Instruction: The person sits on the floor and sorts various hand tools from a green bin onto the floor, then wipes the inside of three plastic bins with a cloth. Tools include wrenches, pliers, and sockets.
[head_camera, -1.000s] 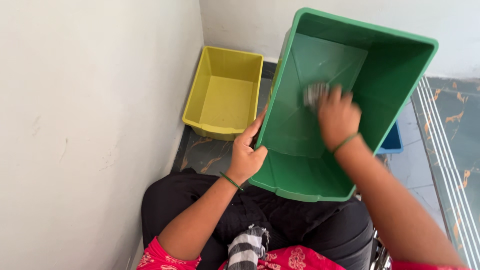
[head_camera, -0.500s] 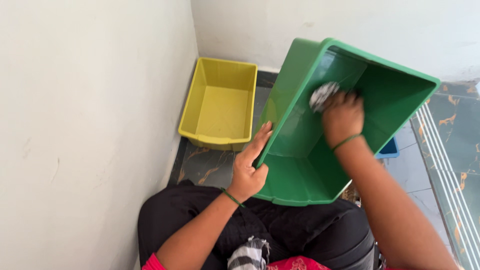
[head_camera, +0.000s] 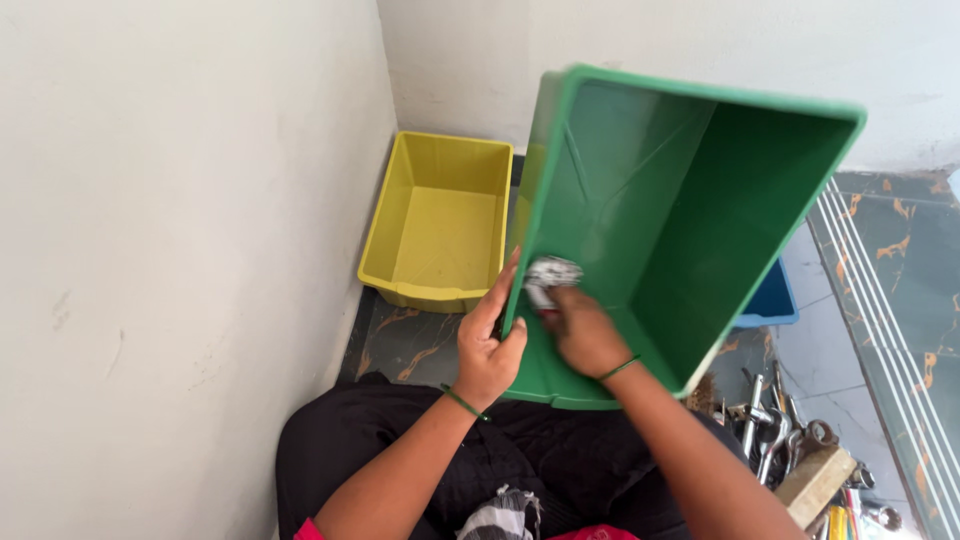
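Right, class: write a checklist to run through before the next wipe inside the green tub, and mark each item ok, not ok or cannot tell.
1. Left hand grips the rim of the green tub: ok.
2. Right hand presses the grey cloth on the inside wall: ok.
3. Tub rests tilted on the lap: ok.
4. Inside free of dirt: cannot tell.
5. Yellow tub stands apart from the green one: ok.
6. Metal tools lie close to the tub's lower corner: not ok.

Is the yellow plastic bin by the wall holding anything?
No, the yellow plastic bin shows only its bare inner floor and walls, with nothing lying inside it.
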